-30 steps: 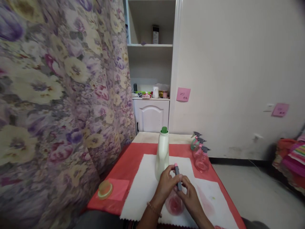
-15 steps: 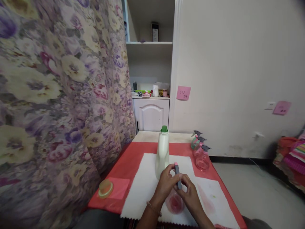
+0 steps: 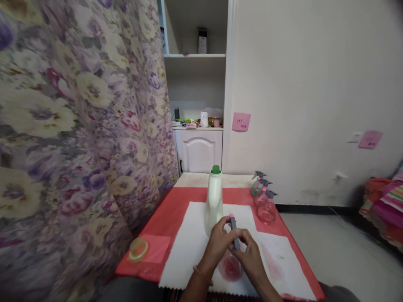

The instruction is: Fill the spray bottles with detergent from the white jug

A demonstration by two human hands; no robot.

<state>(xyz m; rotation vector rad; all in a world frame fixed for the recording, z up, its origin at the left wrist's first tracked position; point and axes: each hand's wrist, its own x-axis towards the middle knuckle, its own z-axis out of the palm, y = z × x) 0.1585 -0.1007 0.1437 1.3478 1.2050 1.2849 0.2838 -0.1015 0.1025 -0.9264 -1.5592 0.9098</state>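
A clear pink spray bottle (image 3: 231, 268) stands on a white cloth close in front of me. Its grey spray head (image 3: 234, 233), with a pink nozzle tip, points away from me. My left hand (image 3: 218, 242) is closed around the head's left side, thumb and fingers bent. From the right, my right hand (image 3: 251, 255) pinches the same head. The fingers partly hide the bottle's neck. Just beyond my left hand stands a tall pale green bottle (image 3: 215, 197), uncapped, with a green spout (image 3: 215, 169) in its mouth.
A yellow-green cap (image 3: 138, 249) lies at the left by a pink paper (image 3: 159, 248). Several spray bottles (image 3: 266, 213) line the table's right edge. White cloth (image 3: 179, 260) and a stained white sheet (image 3: 291, 268) cover parts of the red tabletop (image 3: 166, 214). A floral curtain (image 3: 78, 147) hangs left.
Both hands keep their hold on the spray head with almost no movement. The whole view has shifted very slightly.
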